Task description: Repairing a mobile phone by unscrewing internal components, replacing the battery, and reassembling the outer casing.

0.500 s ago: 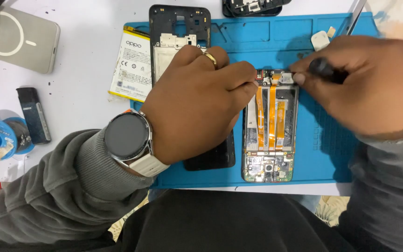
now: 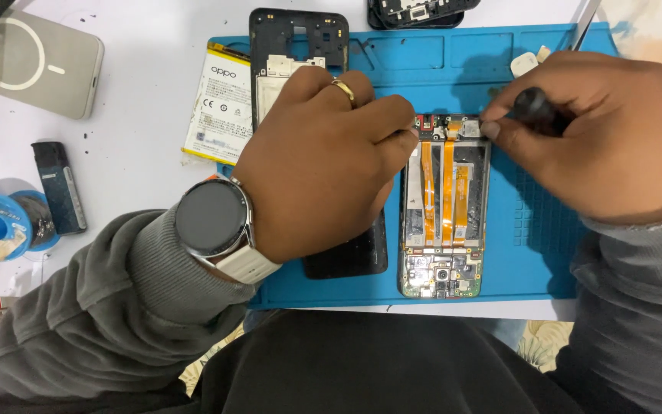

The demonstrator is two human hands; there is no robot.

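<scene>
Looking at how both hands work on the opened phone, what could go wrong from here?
The black-handled tool in the right hand meets the small parts at the top of the opened phone; a slip might scratch them or the orange flex cables. The left hand only steadies the phone's edge, so it could shift on the blue mat.

Left hand (image 2: pixel 323 161) lies palm down with fingers curled forward; right hand (image 2: pixel 599 138) holds a pinching grip, both wrists angled inward.

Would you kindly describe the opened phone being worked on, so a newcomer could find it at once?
Start at the blue mat. Between the left hand and right hand lies the opened phone. Unlike the empty black frame beside it, it shows orange ribbon cables.
</scene>
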